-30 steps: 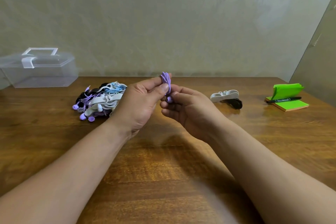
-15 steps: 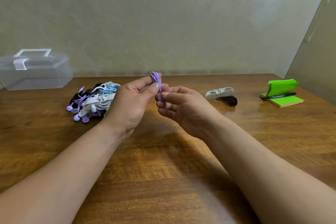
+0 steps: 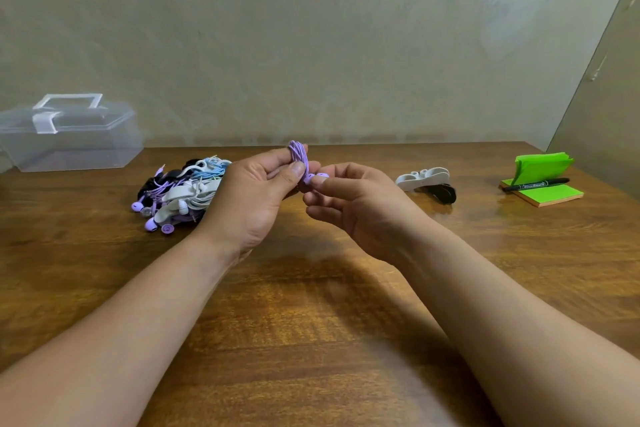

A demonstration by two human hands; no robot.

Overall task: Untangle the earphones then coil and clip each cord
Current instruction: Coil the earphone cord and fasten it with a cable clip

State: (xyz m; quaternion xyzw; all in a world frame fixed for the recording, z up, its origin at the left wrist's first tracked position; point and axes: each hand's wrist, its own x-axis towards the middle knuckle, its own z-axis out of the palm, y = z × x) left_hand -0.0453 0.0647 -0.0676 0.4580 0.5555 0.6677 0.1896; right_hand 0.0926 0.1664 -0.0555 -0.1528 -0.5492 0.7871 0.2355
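a coiled purple cord [image 3: 298, 153] is pinched by the curled left hand [image 3: 249, 199], its earbud end nipped by the right hand [image 3: 362, 210] just beside it; tangled earphones [image 3: 183, 192] are heaped left of the left hand, cord clips [image 3: 420, 177] right of the right hand.

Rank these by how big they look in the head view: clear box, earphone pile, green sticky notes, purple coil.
Largest to smallest:
clear box
earphone pile
green sticky notes
purple coil, partly hidden in the left hand

Wooden table [image 3: 311, 340] against a pale wall [image 3: 277, 45] (faint floral pattern).
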